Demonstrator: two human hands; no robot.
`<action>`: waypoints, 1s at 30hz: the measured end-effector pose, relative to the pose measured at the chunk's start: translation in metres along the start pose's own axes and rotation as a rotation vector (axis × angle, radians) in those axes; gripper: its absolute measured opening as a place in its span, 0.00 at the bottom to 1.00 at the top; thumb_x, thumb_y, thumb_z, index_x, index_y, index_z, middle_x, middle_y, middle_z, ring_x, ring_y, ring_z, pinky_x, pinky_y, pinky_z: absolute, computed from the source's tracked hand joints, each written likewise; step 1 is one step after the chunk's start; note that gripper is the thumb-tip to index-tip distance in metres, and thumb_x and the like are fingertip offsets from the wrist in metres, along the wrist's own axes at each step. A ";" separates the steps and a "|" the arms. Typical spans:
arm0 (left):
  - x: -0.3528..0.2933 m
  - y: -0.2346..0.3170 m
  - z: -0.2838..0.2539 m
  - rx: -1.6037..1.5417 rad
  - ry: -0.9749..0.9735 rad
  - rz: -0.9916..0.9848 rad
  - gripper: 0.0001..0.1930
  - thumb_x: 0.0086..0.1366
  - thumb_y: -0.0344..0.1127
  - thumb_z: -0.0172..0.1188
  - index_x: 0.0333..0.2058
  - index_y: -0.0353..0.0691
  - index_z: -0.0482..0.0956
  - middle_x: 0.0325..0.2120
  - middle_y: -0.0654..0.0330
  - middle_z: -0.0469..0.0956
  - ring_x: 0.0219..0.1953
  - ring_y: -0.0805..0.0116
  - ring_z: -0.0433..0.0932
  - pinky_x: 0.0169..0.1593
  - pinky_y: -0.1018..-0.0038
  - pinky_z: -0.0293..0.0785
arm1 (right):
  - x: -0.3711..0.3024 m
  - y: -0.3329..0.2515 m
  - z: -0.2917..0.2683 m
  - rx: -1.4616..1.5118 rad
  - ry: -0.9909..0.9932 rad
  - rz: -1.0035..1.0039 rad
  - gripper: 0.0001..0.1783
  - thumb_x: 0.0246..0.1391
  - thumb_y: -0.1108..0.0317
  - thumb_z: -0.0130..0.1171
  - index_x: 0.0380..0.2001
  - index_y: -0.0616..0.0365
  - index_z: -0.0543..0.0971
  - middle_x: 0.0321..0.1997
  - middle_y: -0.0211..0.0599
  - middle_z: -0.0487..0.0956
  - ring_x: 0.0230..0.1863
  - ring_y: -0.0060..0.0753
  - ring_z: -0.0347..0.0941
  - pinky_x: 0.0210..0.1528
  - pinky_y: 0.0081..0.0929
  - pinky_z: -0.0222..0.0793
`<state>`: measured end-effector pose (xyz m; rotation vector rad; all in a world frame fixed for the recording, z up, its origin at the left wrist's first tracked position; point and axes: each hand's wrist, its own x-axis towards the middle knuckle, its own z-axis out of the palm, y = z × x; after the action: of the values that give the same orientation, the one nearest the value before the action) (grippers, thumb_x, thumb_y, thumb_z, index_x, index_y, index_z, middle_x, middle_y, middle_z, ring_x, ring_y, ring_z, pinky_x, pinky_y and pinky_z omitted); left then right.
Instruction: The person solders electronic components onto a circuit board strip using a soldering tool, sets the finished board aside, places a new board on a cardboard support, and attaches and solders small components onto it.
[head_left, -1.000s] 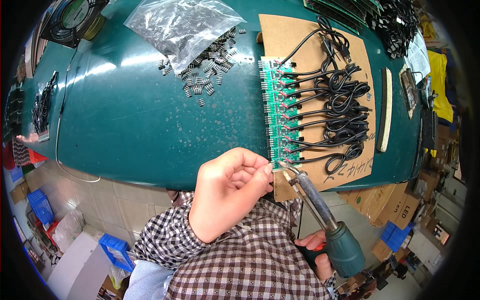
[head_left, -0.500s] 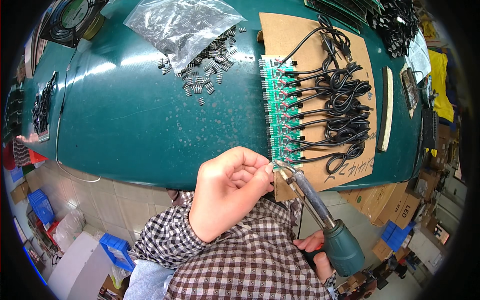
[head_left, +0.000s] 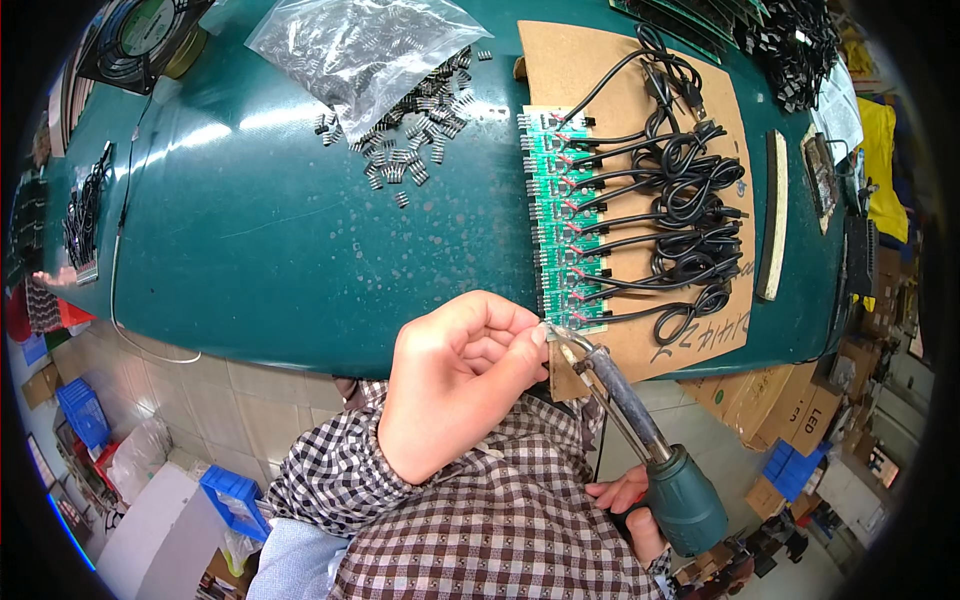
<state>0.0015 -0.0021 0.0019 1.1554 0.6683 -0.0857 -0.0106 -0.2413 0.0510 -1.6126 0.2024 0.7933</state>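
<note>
A strip of small green circuit boards (head_left: 562, 215) lies along the left side of a brown cardboard sheet (head_left: 690, 345), with looped black cables (head_left: 690, 250) running right from the boards. My left hand (head_left: 465, 375) is closed in a pinch at the strip's near end; whatever sits between thumb and forefinger is too small to make out. My right hand (head_left: 635, 510), low in the picture and partly hidden, is closed on a soldering iron (head_left: 650, 440) with a dark green handle. Its bent tip meets the near end of the strip, just beside my left fingertips.
Behind, a clear plastic bag (head_left: 365, 55) of small black connectors has spilled some (head_left: 405, 160) onto the green table (head_left: 250, 250). A fan (head_left: 140, 35) stands far left. At right lie a pale stick (head_left: 772, 215) and a pile of black parts (head_left: 795, 60).
The soldering iron has shifted very slightly at the strip's near end. My left hand keeps its pinch in nearly the same place.
</note>
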 end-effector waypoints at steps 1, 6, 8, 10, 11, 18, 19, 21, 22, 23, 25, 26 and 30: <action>0.000 0.000 0.000 -0.005 0.000 0.001 0.05 0.58 0.25 0.54 0.33 0.29 0.71 0.26 0.56 0.77 0.27 0.74 0.78 0.30 0.83 0.75 | 0.000 0.000 0.000 0.006 0.000 -0.010 0.28 0.45 0.51 0.59 0.40 0.61 0.64 0.24 0.35 0.68 0.28 0.34 0.70 0.41 0.49 0.70; 0.000 -0.001 0.000 -0.008 0.001 0.007 0.05 0.58 0.25 0.54 0.32 0.30 0.71 0.26 0.56 0.77 0.27 0.74 0.78 0.30 0.83 0.75 | -0.004 0.006 -0.005 0.001 -0.003 -0.019 0.27 0.46 0.52 0.59 0.40 0.61 0.64 0.24 0.36 0.68 0.28 0.34 0.70 0.41 0.49 0.70; 0.000 0.000 0.000 -0.008 0.002 0.010 0.05 0.58 0.25 0.54 0.32 0.30 0.71 0.26 0.56 0.77 0.27 0.74 0.78 0.29 0.83 0.75 | -0.008 0.017 -0.014 0.024 -0.002 -0.009 0.27 0.46 0.52 0.59 0.40 0.61 0.64 0.24 0.36 0.68 0.29 0.35 0.70 0.41 0.50 0.71; 0.000 0.000 0.001 0.001 0.008 0.007 0.05 0.58 0.25 0.54 0.32 0.30 0.71 0.26 0.56 0.77 0.27 0.74 0.78 0.29 0.83 0.75 | -0.004 0.010 -0.009 0.022 -0.023 -0.020 0.27 0.47 0.52 0.58 0.40 0.62 0.64 0.25 0.36 0.68 0.29 0.35 0.70 0.41 0.49 0.71; 0.000 0.000 0.001 0.001 0.007 0.006 0.05 0.58 0.25 0.54 0.32 0.30 0.71 0.26 0.56 0.77 0.27 0.74 0.78 0.29 0.83 0.75 | -0.003 0.008 -0.006 0.020 -0.041 -0.032 0.27 0.47 0.52 0.58 0.40 0.63 0.64 0.25 0.36 0.68 0.30 0.35 0.70 0.41 0.49 0.71; 0.000 0.001 0.001 -0.014 0.007 -0.017 0.05 0.58 0.25 0.54 0.33 0.30 0.71 0.27 0.56 0.77 0.27 0.74 0.78 0.29 0.83 0.76 | -0.003 0.007 -0.004 0.034 0.002 -0.118 0.27 0.50 0.52 0.55 0.37 0.68 0.65 0.27 0.40 0.70 0.31 0.35 0.72 0.41 0.45 0.72; 0.000 0.001 0.001 -0.027 0.011 -0.034 0.05 0.58 0.25 0.54 0.33 0.30 0.71 0.27 0.56 0.77 0.27 0.73 0.78 0.30 0.82 0.76 | 0.002 0.000 0.000 0.001 -0.011 -0.109 0.28 0.49 0.50 0.55 0.36 0.69 0.65 0.27 0.41 0.70 0.31 0.36 0.72 0.41 0.44 0.72; -0.003 0.001 0.000 -0.085 0.011 -0.040 0.06 0.58 0.25 0.54 0.33 0.30 0.71 0.28 0.55 0.77 0.27 0.73 0.78 0.30 0.82 0.76 | 0.004 -0.007 0.006 -0.031 -0.026 -0.101 0.28 0.48 0.49 0.55 0.34 0.69 0.66 0.27 0.41 0.70 0.31 0.36 0.72 0.42 0.43 0.72; -0.004 0.001 0.000 -0.144 0.010 -0.047 0.06 0.58 0.26 0.54 0.34 0.30 0.71 0.28 0.55 0.77 0.28 0.72 0.78 0.30 0.82 0.76 | 0.004 -0.008 0.009 -0.019 -0.004 -0.076 0.29 0.48 0.48 0.55 0.33 0.69 0.66 0.27 0.42 0.70 0.32 0.36 0.72 0.42 0.43 0.72; -0.004 0.000 -0.001 -0.145 0.010 -0.046 0.06 0.58 0.26 0.54 0.34 0.30 0.71 0.28 0.55 0.77 0.28 0.72 0.78 0.30 0.82 0.76 | 0.004 -0.009 0.011 -0.008 0.019 -0.053 0.29 0.47 0.47 0.55 0.31 0.68 0.66 0.27 0.43 0.71 0.32 0.37 0.72 0.42 0.42 0.72; -0.004 -0.003 -0.002 -0.090 -0.015 0.005 0.06 0.59 0.27 0.53 0.34 0.29 0.71 0.29 0.55 0.77 0.28 0.72 0.78 0.31 0.81 0.76 | 0.005 -0.003 0.007 0.000 -0.004 -0.060 0.28 0.47 0.47 0.55 0.31 0.67 0.66 0.27 0.44 0.71 0.33 0.37 0.72 0.42 0.42 0.72; -0.004 -0.003 -0.002 -0.090 -0.015 0.005 0.06 0.59 0.27 0.53 0.34 0.29 0.71 0.29 0.55 0.77 0.28 0.72 0.78 0.31 0.81 0.76 | 0.005 -0.001 0.005 0.010 -0.026 -0.066 0.27 0.48 0.48 0.55 0.30 0.66 0.66 0.27 0.44 0.71 0.33 0.37 0.72 0.42 0.41 0.72; -0.003 -0.002 0.000 -0.089 -0.001 -0.001 0.06 0.59 0.27 0.53 0.34 0.30 0.71 0.28 0.56 0.77 0.28 0.72 0.78 0.31 0.81 0.76 | 0.006 -0.005 0.006 0.011 -0.047 -0.055 0.26 0.48 0.49 0.55 0.29 0.65 0.65 0.26 0.44 0.70 0.33 0.36 0.72 0.43 0.41 0.72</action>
<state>-0.0019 -0.0041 0.0018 1.0690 0.6656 -0.0572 -0.0053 -0.2322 0.0516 -1.5807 0.1280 0.7853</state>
